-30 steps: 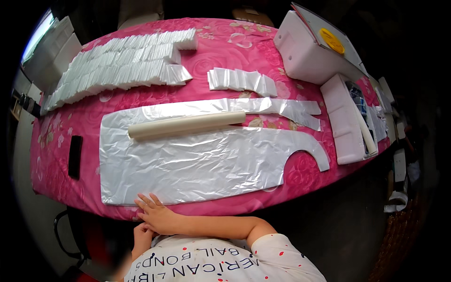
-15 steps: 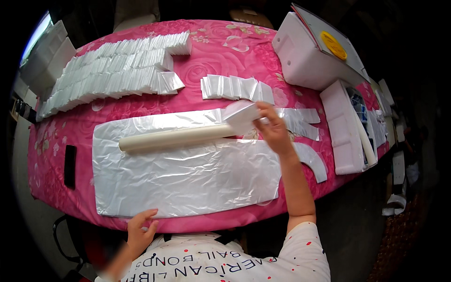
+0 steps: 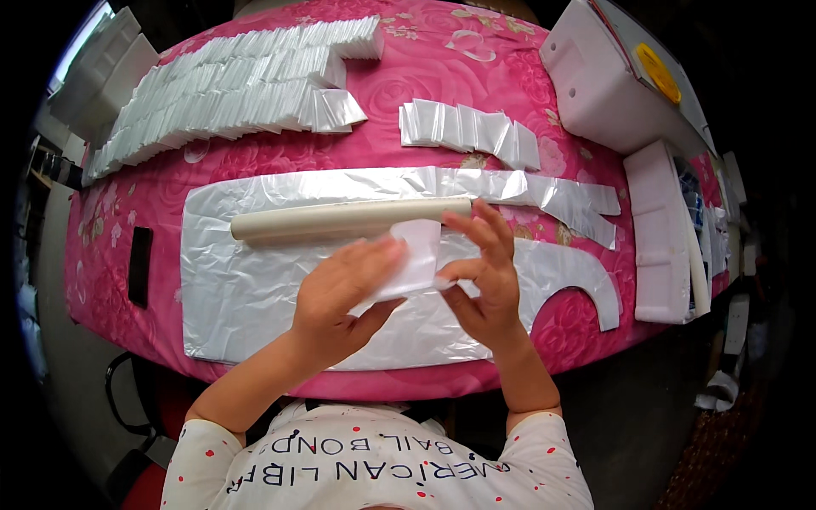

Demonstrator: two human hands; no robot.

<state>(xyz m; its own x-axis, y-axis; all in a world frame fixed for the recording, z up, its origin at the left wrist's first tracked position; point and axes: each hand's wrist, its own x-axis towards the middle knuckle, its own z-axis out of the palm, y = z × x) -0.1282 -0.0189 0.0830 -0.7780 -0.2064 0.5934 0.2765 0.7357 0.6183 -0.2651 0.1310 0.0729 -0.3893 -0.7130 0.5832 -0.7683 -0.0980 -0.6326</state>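
Over the table, both my hands are on a small folded white plastic bag [image 3: 418,255]. My left hand [image 3: 336,285] is closed on its left side, fingers on top and thumb below, slightly blurred. The thumb and index finger of my right hand [image 3: 486,289] pinch its right edge, the other fingers raised. Beneath lies a large flat white plastic bag [image 3: 255,293], its handle strips stretching right. A cream-coloured tube [image 3: 340,218] rests lengthwise across it. Beyond is a short row of folded white bags [image 3: 467,134].
Long rows of folded white bags [image 3: 221,98] fill the far left of the pink floral tablecloth [image 3: 399,85]. A black phone [image 3: 140,268] lies at the left. Foam boxes [image 3: 599,81] stand at the right, a yellow ring [image 3: 657,74] on one. A pale bin [image 3: 106,81] sits far left.
My right hand has come nearer and lower with the folded bag. My left hand has risen from the table's near edge and taken hold of it too. The view has shifted slightly.
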